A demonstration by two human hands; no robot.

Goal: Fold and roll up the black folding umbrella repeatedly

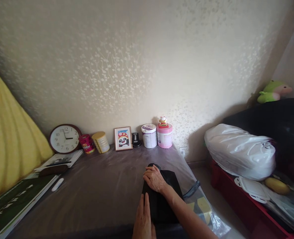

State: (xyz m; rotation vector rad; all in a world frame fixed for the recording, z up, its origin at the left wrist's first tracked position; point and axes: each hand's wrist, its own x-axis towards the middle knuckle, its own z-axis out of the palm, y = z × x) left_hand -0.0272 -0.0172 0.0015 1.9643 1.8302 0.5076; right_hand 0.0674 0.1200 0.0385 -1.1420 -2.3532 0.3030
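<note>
A black, flat, folded cloth-like item (165,209) lies at the table's right front; I cannot tell its exact kind. My right hand (154,179) rests across its upper left part, palm down, fingers lying over the far left edge. Along the near left edge, my left hand (144,215) lies with straight fingers against the black material; its thumb is mostly out of sight. A dark rounded end (153,165) shows just beyond the right fingers. To the right, a dark strap-like strip (192,190) sticks out over the table's edge.
Along the wall stand a clock (65,138), several cans (101,142), a panda picture frame (123,138) and a lucky cat figure (163,122). Green board (17,202) and white pen-like stick (57,184) lie left. Right of the table is a red box (236,192) with a white bag (238,152).
</note>
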